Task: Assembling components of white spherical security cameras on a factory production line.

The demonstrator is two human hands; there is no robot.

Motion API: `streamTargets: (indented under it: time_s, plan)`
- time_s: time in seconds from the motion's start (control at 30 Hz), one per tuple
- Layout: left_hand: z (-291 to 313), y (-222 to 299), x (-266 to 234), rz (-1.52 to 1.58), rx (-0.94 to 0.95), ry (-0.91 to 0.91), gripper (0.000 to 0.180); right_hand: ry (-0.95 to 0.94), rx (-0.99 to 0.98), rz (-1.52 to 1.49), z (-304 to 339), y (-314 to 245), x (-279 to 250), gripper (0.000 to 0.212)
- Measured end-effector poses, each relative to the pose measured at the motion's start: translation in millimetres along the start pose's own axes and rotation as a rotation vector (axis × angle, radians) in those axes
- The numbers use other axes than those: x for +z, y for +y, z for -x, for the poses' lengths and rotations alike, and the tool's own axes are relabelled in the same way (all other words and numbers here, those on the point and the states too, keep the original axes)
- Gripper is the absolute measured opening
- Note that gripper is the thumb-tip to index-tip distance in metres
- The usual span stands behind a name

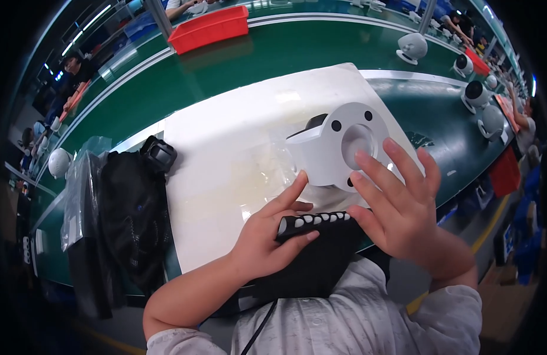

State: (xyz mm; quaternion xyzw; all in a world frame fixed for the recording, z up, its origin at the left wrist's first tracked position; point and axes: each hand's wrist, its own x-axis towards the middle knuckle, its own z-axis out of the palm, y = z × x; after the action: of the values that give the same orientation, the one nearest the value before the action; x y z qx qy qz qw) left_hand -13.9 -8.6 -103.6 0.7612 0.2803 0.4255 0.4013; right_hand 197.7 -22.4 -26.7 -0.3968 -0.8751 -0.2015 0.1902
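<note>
A white rounded device lies on its side on a white board, its ring-shaped base turned up toward me. Black round pads show on that base. My left hand grips a black strip with a row of white round spots between thumb and fingers; its index fingertip reaches the device's lower edge. My right hand is spread over the right side of the base, holding nothing that I can see. One of its fingertips is close to the lowest pad, which it partly hides.
A black mesh bag and clear plastic wrapping lie left of the board, with a small black gadget beside them. Beyond runs a green conveyor with a red bin. White devices stand right; other people work around.
</note>
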Motion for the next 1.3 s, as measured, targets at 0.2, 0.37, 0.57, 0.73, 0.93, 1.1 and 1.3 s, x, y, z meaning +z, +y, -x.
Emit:
streamTargets:
  time_s: [0.2,0.37,0.57,0.73,0.93,1.1,1.3]
  plan:
    - [1.4,1.1,1.8,0.011,-0.047,-0.001,0.021,-0.029,0.067,0.023,15.2,-7.2,14.4,0.043]
    - [3.5,3.9,0.7,0.060,-0.025,-0.010,0.025,0.055,0.142,-0.261,22.0,2.0,28.3,0.047]
    - [0.0,6.1,-3.4,0.072,-0.124,0.008,0.020,0.023,0.107,-0.266,20.1,4.8,33.0,0.050]
    - [-2.3,9.9,-5.2,0.138,-0.119,0.046,0.018,0.338,0.237,-0.577,32.3,-2.7,28.3,0.039]
    - [-0.1,6.8,-3.1,0.102,0.000,0.070,0.015,0.237,0.244,-0.547,19.5,-17.4,17.3,0.029]
    - [0.3,6.3,-3.4,-0.024,0.062,0.065,0.019,0.290,0.205,-0.533,17.6,-25.8,28.2,0.018]
    - [-0.7,9.8,-2.9,-0.048,0.035,0.038,0.020,0.474,0.407,-0.559,24.0,-2.1,31.4,0.007]
